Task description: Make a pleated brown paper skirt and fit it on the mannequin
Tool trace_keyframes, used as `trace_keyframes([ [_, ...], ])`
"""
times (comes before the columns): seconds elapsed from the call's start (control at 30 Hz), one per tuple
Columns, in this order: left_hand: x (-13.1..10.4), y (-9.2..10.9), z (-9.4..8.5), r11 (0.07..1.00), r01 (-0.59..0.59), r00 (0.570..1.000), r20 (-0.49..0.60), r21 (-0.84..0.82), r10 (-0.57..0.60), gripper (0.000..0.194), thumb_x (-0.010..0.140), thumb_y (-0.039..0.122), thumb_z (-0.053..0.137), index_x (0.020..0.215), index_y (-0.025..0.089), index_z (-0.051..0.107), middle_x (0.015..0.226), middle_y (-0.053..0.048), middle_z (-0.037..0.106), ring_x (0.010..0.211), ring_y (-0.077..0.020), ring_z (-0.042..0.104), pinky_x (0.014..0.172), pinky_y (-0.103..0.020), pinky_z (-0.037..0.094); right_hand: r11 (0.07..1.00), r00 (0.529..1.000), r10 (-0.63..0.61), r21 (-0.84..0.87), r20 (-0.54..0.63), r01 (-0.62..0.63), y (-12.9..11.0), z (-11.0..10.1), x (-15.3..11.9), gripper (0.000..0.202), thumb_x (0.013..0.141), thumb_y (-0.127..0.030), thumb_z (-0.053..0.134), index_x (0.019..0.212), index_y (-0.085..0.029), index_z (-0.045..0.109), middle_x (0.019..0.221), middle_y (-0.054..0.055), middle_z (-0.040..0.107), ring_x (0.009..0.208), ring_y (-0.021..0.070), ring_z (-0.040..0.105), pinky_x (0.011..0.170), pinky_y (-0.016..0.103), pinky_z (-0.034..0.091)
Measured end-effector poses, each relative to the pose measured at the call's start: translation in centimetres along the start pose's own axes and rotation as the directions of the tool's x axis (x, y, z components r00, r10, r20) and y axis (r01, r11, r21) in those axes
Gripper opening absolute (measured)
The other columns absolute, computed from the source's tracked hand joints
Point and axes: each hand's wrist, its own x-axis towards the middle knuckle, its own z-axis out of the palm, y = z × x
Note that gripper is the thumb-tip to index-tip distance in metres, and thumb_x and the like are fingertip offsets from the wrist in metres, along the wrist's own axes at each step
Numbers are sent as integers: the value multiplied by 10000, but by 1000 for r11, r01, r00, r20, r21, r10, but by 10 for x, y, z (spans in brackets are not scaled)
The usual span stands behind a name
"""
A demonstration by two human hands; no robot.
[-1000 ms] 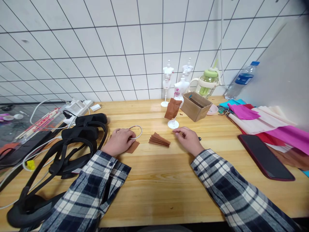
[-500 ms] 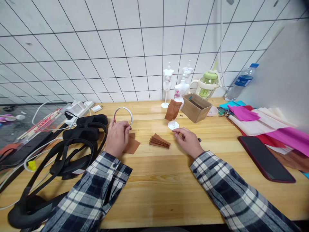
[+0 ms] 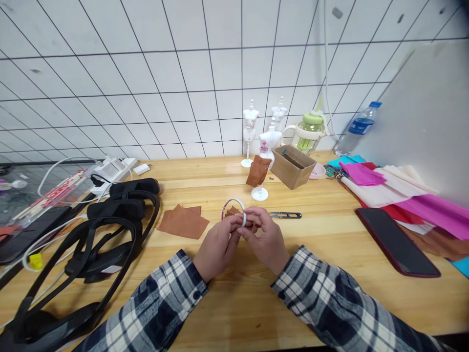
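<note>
My left hand [image 3: 221, 244] and my right hand [image 3: 266, 235] meet at the middle of the table, both closed on a white ring-shaped band [image 3: 239, 202] that stands up between them. Behind the ring, folded brown cloth [image 3: 232, 211] is partly hidden by my fingers. Flat brown cloth pieces [image 3: 183, 221] lie to the left of my hands. Small black scissors [image 3: 287, 215] lie just right of my right hand. Further back, a small white mannequin [image 3: 270, 139] on a round base has brown cloth [image 3: 258, 171] around its lower part.
Black headsets [image 3: 110, 234] and cables fill the left side. At the back are two more mannequins [image 3: 250, 122], a cardboard box [image 3: 293, 167], a green-lidded jug [image 3: 310, 132] and a bottle [image 3: 358, 128]. A phone [image 3: 397, 242] and coloured cloths [image 3: 406, 183] lie on the right.
My left hand has moved right with the ring, away from the flat brown cloth. My right hand has come left and taken hold of the ring, uncovering the scissors. The view has shifted slightly.
</note>
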Motion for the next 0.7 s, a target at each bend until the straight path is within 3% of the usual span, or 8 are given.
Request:
trace_keyframes([
  [0.13,2,-2,-6,998,-35,998,61,59,32,280,939,186,459,1217,220,469,1203,-113,640,1058,-211,627,894,-353,495,997,999,37,63,-9,-36,2,-6,4,219,811,-281,651,1014,-235,583,955,20,740,703,146,635,638,281,517],
  [0.23,3,-4,-5,998,-8,997,81,68,3,224,949,199,450,1160,224,521,1128,-90,676,994,-206,651,830,-333,512,994,998,58,91,-1,-58,2,-8,5,178,802,-283,655,958,-231,588,916,19,740,625,137,610,584,277,517],
  [0.7,2,-7,-3,998,13,998,53,65,-16,188,939,208,482,1107,222,566,1051,-67,706,929,-186,673,780,-291,520,999,999,44,29,25,-45,7,-8,5,122,797,-289,667,856,-224,582,781,-2,706,591,130,582,566,264,495],
])
